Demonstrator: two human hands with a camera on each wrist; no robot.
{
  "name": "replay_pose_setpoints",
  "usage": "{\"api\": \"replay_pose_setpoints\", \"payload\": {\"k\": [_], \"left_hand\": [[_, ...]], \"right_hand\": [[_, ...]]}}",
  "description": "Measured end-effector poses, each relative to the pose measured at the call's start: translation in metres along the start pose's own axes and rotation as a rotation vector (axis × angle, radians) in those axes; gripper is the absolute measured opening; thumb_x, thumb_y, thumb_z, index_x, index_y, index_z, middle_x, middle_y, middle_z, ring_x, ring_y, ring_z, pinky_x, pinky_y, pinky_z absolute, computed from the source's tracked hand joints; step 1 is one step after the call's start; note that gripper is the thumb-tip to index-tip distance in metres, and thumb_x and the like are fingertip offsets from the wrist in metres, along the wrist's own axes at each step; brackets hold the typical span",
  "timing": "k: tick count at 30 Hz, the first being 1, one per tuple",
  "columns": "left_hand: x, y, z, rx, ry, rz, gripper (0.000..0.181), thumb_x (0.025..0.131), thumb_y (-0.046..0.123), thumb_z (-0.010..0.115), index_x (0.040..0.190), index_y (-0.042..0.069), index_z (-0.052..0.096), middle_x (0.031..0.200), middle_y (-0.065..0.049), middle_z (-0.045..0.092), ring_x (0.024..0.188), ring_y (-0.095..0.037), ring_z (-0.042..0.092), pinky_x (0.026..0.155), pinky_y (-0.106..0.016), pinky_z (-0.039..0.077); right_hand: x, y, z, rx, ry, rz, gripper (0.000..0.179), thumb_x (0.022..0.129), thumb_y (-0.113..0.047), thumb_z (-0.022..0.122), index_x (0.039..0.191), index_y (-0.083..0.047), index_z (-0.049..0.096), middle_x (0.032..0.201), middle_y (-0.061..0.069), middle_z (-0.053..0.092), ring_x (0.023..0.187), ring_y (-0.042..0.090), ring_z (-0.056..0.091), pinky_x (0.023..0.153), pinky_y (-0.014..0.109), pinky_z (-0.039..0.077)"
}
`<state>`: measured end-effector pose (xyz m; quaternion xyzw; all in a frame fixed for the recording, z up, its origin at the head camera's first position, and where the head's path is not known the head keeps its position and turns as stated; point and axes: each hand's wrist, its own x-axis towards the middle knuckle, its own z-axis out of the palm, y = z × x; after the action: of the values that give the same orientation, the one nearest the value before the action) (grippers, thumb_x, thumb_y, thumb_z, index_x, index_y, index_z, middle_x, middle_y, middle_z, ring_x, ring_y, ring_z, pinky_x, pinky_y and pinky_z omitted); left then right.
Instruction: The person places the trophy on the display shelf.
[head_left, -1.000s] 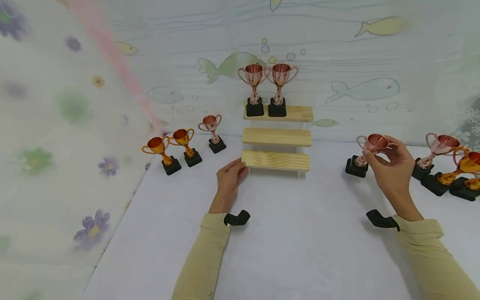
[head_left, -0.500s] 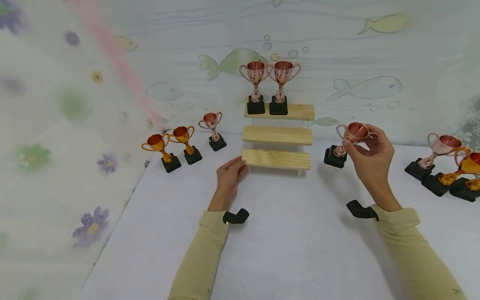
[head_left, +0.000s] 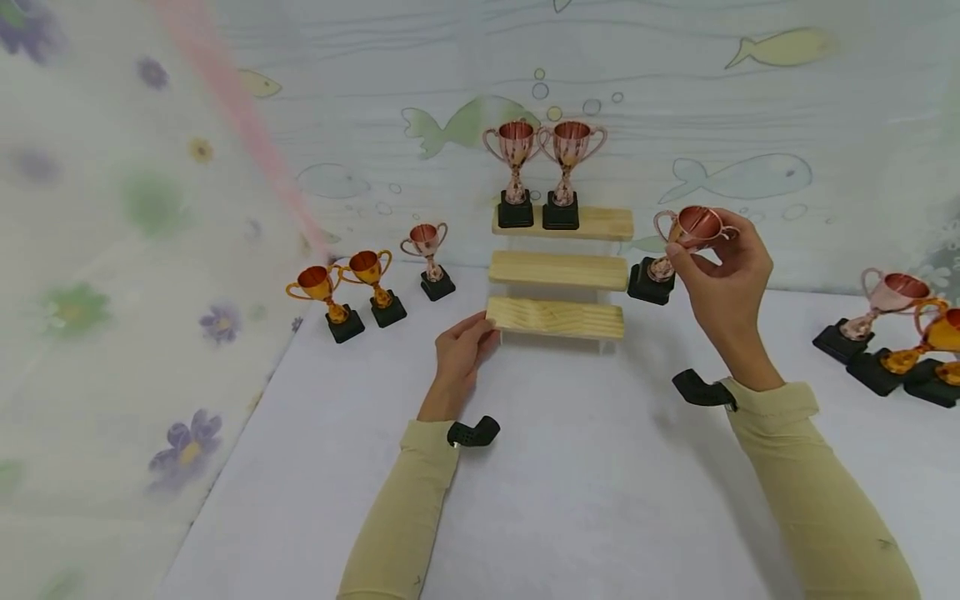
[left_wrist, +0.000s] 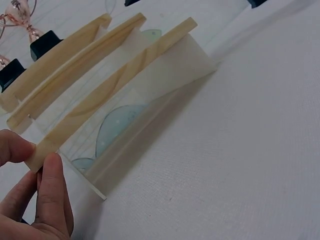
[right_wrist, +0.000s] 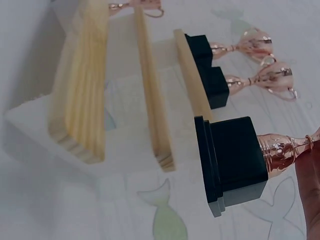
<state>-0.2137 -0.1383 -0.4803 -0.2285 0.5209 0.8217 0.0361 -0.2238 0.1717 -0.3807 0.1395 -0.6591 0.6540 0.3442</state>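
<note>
My right hand (head_left: 726, 275) pinches a rose-gold trophy cup (head_left: 693, 229) by its bowl, raised just right of the wooden shelf stand. Its black base (right_wrist: 235, 160) tilts a little and fills the middle of the right wrist view. My left hand (head_left: 461, 354) pinches the left end of the lowest shelf board (head_left: 555, 318), thumb above and fingers below in the left wrist view. On the top board (head_left: 607, 222) stand two rose-gold trophies, one at the left (head_left: 516, 158) and one in the middle (head_left: 570, 162). The middle board (head_left: 558, 271) bears nothing.
Left of the stand on the white table (head_left: 555, 500) are two gold trophies (head_left: 317, 287) and one small rose-gold trophy (head_left: 425, 242). At the far right, a rose-gold trophy (head_left: 888, 296) and gold trophies (head_left: 937, 329) lie close together, partly cut off. A fish-patterned sheet hangs behind.
My right hand has carried the rose-gold trophy leftward and up, from beside the right-hand group to near the stand's top board. The left hand keeps its place on the lowest board.
</note>
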Motion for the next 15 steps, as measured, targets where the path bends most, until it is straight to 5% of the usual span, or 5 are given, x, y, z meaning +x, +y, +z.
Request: {"api": "replay_pose_setpoints", "payload": {"k": [15], "left_hand": [[-0.001, 0.000, 0.002, 0.011, 0.013, 0.016, 0.032, 0.092, 0.000, 0.069, 0.124, -0.002, 0.070, 0.122, -0.017, 0.069, 0.096, -0.015, 0.070, 0.085, -0.022, 0.060]], "right_hand": [[0.030, -0.006, 0.021, 0.050, -0.039, -0.001, 0.040, 0.082, 0.008, 0.074, 0.121, 0.000, 0.066, 0.096, 0.001, 0.063, 0.085, 0.013, 0.063, 0.071, 0.014, 0.058]]}}
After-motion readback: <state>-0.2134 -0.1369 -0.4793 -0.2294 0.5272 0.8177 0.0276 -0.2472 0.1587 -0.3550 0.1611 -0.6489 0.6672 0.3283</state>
